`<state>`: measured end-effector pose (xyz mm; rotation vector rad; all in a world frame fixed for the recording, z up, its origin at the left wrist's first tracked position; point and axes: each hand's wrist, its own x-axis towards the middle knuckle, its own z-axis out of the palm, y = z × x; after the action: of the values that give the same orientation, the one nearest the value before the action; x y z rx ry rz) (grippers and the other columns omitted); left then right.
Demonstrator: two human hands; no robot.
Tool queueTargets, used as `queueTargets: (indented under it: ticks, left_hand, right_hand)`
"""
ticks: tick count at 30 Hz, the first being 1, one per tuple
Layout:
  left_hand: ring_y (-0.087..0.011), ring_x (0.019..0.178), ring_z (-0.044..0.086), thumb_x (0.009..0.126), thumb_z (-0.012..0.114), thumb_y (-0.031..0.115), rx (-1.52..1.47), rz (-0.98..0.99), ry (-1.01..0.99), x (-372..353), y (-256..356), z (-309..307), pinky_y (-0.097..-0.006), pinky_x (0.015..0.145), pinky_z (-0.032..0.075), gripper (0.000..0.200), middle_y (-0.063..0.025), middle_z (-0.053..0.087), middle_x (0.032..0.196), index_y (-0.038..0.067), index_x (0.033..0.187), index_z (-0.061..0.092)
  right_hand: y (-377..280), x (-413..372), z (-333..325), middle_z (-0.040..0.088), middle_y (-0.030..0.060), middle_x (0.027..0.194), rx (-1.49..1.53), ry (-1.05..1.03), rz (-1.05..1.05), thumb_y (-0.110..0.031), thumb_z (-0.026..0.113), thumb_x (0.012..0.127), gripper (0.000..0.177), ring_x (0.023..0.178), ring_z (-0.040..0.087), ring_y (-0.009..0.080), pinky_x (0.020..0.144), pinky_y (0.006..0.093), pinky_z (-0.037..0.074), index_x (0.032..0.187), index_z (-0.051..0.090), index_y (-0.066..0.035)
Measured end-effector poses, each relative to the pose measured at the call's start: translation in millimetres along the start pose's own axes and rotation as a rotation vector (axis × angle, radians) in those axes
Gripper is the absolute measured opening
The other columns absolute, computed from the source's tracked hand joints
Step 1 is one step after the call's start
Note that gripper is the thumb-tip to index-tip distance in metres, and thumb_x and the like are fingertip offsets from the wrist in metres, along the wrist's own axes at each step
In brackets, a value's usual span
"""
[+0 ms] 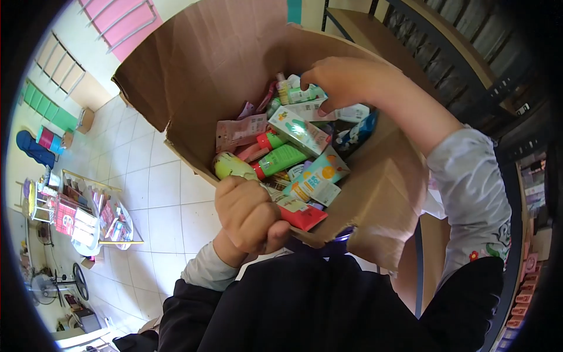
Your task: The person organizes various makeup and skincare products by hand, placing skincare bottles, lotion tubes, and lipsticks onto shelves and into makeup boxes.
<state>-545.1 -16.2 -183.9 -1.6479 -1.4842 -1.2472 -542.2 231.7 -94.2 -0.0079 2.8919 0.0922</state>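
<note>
A large open cardboard box [193,76] is full of small packaged goods. My left hand [249,214] is closed over the box's near left edge, beside a pale green item [233,166] and a red packet [302,216]. My right hand [337,85] reaches in over the far right side with its fingers curled down, nearest to a white box [311,110]; its fingertips are partly hidden, so any hold is unclear. Around the middle lie a white and green carton [299,130], a green tube [281,160], a pink pouch [240,132] and a light blue packet [316,176].
Metal shelving [410,56] with brown boards stands at the upper right, close to my right arm. Stocked shelves [531,264] run down the right edge. On the tiled floor [161,188] at left stands a rack of goods [82,217], with a fan [47,287] below it.
</note>
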Motion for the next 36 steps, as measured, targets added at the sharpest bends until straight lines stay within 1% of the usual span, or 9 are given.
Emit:
queueTargets:
  ticks: [10, 13, 16, 19, 22, 24, 27, 30, 36]
  left_hand:
    - [-0.0212, 0.045, 0.043, 0.080, 0.065, 0.025, 0.039, -0.012, -0.124, 10, -3, -4, -0.0326, 0.049, 0.029, 0.034, -0.0037, 0.040, 0.054, 0.008, 0.058, 0.045]
    - [-0.0273, 0.054, 0.049, 0.078, 0.066, 0.015, -0.020, -0.226, -0.550, 38, 2, -22, -0.0380, 0.053, 0.035, 0.020, -0.0096, 0.047, 0.060, 0.004, 0.068, 0.052]
    - [-0.0306, 0.069, 0.056, 0.073, 0.070, 0.012, 0.004, -0.234, -0.811, 68, -21, -22, -0.0407, 0.061, 0.042, 0.018, -0.0123, 0.056, 0.075, 0.004, 0.078, 0.055]
    - [-0.0320, 0.084, 0.059, 0.071, 0.072, 0.013, -0.119, 0.013, -1.014, 83, -69, 7, -0.0410, 0.071, 0.047, 0.025, -0.0129, 0.059, 0.089, 0.006, 0.090, 0.057]
    - [-0.0317, 0.094, 0.059, 0.068, 0.074, 0.015, 0.082, 0.074, -1.262, 83, -100, 40, -0.0406, 0.080, 0.049, 0.040, -0.0135, 0.060, 0.099, 0.004, 0.103, 0.059]
    - [-0.0319, 0.098, 0.060, 0.065, 0.077, 0.017, 0.220, 0.140, -1.328, 81, -118, 65, -0.0406, 0.084, 0.049, 0.051, -0.0139, 0.061, 0.102, 0.003, 0.109, 0.058]
    - [-0.0336, 0.104, 0.059, 0.058, 0.083, 0.024, 0.231, 0.093, -1.534, 99, -110, 90, -0.0440, 0.084, 0.050, 0.083, -0.0160, 0.059, 0.112, 0.006, 0.131, 0.045]
    - [-0.0349, 0.102, 0.059, 0.058, 0.083, 0.024, 0.169, -0.020, -1.590, 87, -106, 111, -0.0431, 0.088, 0.048, 0.083, -0.0208, 0.059, 0.113, 0.004, 0.129, 0.046]
    - [-0.0396, 0.098, 0.059, 0.065, 0.078, 0.022, 0.115, 0.143, -1.570, 41, -139, 132, -0.0442, 0.084, 0.049, 0.074, -0.0215, 0.057, 0.114, 0.003, 0.128, 0.046]
  right_hand:
    - [19, 71, 67, 0.061, 0.0213, 0.114, -0.101, -0.434, 0.223, -0.039, 0.085, 0.057, 0.108, 0.105, 0.061, 0.0340, 0.089, 0.0396, 0.048, 0.135, 0.026, 0.005]
    - [39, 79, 71, 0.061, 0.0219, 0.115, -0.003, -0.424, 0.282, -0.039, 0.084, 0.058, 0.100, 0.105, 0.061, 0.0339, 0.088, 0.0389, 0.048, 0.131, 0.034, 0.007]
    - [43, 77, 47, 0.061, 0.0227, 0.116, 0.140, -0.494, 0.236, -0.038, 0.082, 0.059, 0.090, 0.105, 0.061, 0.0339, 0.088, 0.0385, 0.048, 0.126, 0.042, 0.007]
    - [47, 36, 11, 0.063, 0.0183, 0.106, 0.209, -0.091, 0.178, -0.028, 0.078, 0.059, 0.072, 0.098, 0.061, 0.0319, 0.084, 0.0359, 0.049, 0.117, 0.050, 0.002]
    - [62, -20, -7, 0.061, 0.0122, 0.100, 0.442, 0.268, -0.070, -0.014, 0.074, 0.060, 0.058, 0.094, 0.060, 0.0244, 0.081, 0.0348, 0.049, 0.113, 0.051, -0.004]
    - [71, -56, -12, 0.058, 0.0081, 0.103, 0.605, 0.343, -0.220, -0.003, 0.068, 0.062, 0.054, 0.098, 0.057, 0.0178, 0.082, 0.0343, 0.048, 0.114, 0.051, -0.007]
    - [57, -125, -17, 0.054, 0.0052, 0.107, 0.786, 0.465, -0.125, 0.003, 0.064, 0.063, 0.059, 0.100, 0.054, 0.0140, 0.085, 0.0314, 0.046, 0.119, 0.050, -0.007]
    - [37, -182, -9, 0.053, 0.0051, 0.110, 1.063, 0.700, -0.074, 0.000, 0.064, 0.062, 0.065, 0.102, 0.053, 0.0142, 0.087, 0.0284, 0.045, 0.124, 0.047, -0.007]
    - [31, -297, 15, 0.051, 0.0070, 0.109, 1.211, 0.686, -0.234, -0.003, 0.069, 0.077, 0.056, 0.102, 0.050, 0.0139, 0.083, 0.0269, 0.042, 0.125, 0.039, -0.004]
